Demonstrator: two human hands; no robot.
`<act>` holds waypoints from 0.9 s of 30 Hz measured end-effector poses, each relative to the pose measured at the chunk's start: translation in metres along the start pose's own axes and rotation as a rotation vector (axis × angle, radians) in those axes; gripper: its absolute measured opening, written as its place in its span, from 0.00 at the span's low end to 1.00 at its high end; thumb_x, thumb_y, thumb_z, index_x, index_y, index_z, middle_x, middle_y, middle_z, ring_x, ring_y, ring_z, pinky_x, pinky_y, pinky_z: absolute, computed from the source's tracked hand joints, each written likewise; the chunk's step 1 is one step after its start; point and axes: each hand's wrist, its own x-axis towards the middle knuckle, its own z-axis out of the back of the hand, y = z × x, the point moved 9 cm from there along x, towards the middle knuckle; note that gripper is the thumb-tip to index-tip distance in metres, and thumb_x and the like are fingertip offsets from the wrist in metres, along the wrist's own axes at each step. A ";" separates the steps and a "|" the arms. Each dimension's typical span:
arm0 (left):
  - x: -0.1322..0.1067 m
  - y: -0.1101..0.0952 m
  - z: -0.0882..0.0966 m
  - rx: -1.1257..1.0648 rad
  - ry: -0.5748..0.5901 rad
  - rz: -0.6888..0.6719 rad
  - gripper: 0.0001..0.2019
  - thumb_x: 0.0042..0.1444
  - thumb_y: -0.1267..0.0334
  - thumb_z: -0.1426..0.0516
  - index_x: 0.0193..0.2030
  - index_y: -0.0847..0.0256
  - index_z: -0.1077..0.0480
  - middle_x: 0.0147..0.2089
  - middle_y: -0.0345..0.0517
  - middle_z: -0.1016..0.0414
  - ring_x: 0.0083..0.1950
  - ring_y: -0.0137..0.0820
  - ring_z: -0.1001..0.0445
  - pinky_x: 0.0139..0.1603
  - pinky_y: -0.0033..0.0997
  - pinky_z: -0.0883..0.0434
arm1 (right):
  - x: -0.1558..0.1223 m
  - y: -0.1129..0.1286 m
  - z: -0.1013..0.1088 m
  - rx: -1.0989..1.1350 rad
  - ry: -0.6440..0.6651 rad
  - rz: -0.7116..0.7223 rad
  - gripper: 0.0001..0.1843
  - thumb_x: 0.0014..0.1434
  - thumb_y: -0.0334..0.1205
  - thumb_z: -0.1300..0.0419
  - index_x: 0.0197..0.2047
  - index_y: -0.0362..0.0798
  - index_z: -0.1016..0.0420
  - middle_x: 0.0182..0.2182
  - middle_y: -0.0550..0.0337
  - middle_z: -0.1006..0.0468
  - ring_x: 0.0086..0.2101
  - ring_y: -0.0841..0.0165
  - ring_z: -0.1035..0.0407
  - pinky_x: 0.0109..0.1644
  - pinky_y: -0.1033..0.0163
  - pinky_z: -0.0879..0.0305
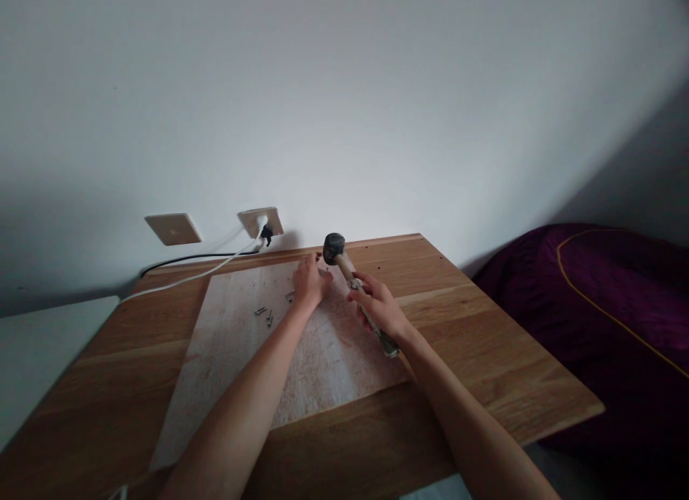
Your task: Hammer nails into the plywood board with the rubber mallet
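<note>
My right hand (378, 304) is closed round the handle of a mallet (334, 248) with a black head and a light wooden shaft. The mallet's head is raised just to the right of my left hand (309, 279). Near the far edge of a pale, whitish board (231, 364), my left hand has its fingers bent and drawn together. A small light-coloured piece shows by its thumb, too small to name. Several small metal fasteners (269, 318) lie loose on the board, left of my left wrist.
The board rests on a wooden tabletop (495, 356) against a white wall. A white cable (177, 288) and a black cable run from a wall socket (261, 222) across the table's back left. A purple beanbag-like thing (608, 299) stands to the right. At left is a white surface (48, 349).
</note>
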 end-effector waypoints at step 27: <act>0.001 -0.001 -0.001 0.000 -0.012 -0.025 0.22 0.55 0.68 0.36 0.56 0.56 0.32 0.58 0.50 0.23 0.62 0.40 0.26 0.60 0.37 0.31 | 0.000 -0.002 0.003 -0.003 -0.026 -0.024 0.32 0.55 0.44 0.41 0.63 0.49 0.35 0.32 0.65 0.22 0.14 0.77 0.37 0.13 0.71 0.41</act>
